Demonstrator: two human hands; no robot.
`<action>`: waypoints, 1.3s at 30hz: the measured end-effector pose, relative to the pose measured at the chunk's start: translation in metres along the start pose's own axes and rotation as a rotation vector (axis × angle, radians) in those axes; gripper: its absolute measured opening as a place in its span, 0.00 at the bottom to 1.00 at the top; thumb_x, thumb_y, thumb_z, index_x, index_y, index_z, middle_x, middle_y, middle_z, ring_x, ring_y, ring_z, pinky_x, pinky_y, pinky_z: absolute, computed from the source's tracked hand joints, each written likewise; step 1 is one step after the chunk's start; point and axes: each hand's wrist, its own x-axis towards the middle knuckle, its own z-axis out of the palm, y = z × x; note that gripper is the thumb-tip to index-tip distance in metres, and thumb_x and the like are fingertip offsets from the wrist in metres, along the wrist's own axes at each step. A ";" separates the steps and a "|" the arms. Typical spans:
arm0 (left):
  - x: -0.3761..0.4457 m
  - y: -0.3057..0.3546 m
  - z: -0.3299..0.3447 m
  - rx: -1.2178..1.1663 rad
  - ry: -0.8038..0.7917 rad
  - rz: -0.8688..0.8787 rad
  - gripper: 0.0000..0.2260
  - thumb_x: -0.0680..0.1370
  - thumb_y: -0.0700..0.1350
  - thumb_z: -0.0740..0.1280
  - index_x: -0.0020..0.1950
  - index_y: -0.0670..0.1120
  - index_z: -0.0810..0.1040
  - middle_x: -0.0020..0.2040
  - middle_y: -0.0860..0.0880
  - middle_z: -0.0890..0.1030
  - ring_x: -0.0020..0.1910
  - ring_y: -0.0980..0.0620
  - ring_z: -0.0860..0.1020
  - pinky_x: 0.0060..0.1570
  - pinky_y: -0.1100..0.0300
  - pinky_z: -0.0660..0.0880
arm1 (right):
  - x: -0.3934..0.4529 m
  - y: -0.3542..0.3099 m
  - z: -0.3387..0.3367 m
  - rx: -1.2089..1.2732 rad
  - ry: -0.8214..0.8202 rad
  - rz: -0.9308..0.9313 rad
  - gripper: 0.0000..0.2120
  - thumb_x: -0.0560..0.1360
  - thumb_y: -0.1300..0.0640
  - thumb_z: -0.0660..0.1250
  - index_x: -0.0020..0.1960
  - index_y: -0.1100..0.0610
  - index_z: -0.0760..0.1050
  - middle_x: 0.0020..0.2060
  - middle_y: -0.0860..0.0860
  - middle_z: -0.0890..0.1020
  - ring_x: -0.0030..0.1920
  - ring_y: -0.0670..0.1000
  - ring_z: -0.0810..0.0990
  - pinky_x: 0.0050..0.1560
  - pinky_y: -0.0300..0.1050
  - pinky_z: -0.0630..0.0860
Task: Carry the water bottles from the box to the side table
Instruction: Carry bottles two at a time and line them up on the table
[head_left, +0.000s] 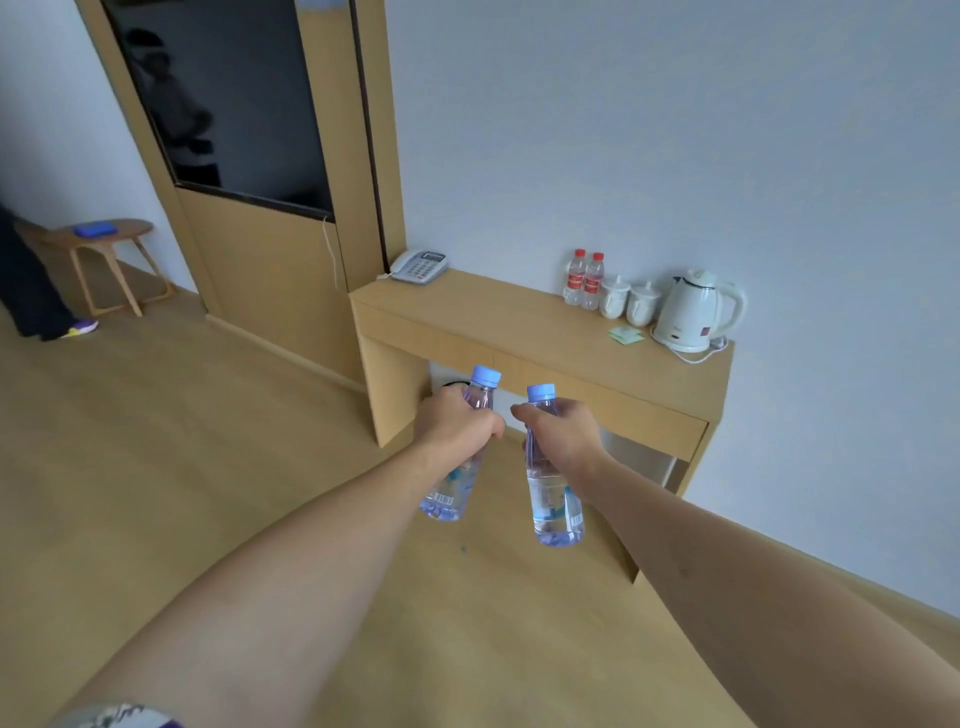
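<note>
My left hand (457, 423) grips a clear water bottle (448, 493) with a blue cap around its upper body. My right hand (563, 431) grips a second blue-capped water bottle (553, 506) the same way. Both bottles hang roughly upright in front of me, above the wooden floor. Ahead stands a wooden side table (498, 322) against the wall, just beyond the bottles. No box is in view.
On the side table are a telephone (420, 266), two red-capped bottles (584, 280), two white lidded cups (628, 301), a white kettle (693, 312) and a small green packet (626, 335). A small round table (104, 234) and a person's legs (31, 291) are at far left.
</note>
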 end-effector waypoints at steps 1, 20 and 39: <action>0.022 0.005 -0.004 0.007 -0.003 0.005 0.12 0.57 0.46 0.72 0.36 0.50 0.74 0.32 0.56 0.78 0.31 0.53 0.77 0.32 0.61 0.70 | 0.016 -0.007 0.005 0.008 0.011 0.000 0.13 0.69 0.49 0.72 0.38 0.57 0.74 0.30 0.54 0.77 0.30 0.53 0.77 0.30 0.46 0.79; 0.422 0.057 0.059 0.058 -0.090 -0.005 0.12 0.57 0.48 0.74 0.38 0.51 0.77 0.37 0.54 0.82 0.37 0.52 0.81 0.37 0.59 0.75 | 0.420 -0.039 0.038 0.146 0.074 0.094 0.13 0.71 0.48 0.73 0.40 0.56 0.74 0.30 0.54 0.77 0.32 0.54 0.76 0.46 0.60 0.82; 0.781 0.069 0.141 0.111 -0.356 0.012 0.13 0.62 0.48 0.77 0.43 0.53 0.78 0.42 0.56 0.81 0.43 0.54 0.81 0.47 0.56 0.79 | 0.731 -0.034 0.064 0.100 0.284 0.205 0.17 0.72 0.47 0.75 0.37 0.55 0.71 0.28 0.47 0.73 0.31 0.50 0.73 0.38 0.46 0.74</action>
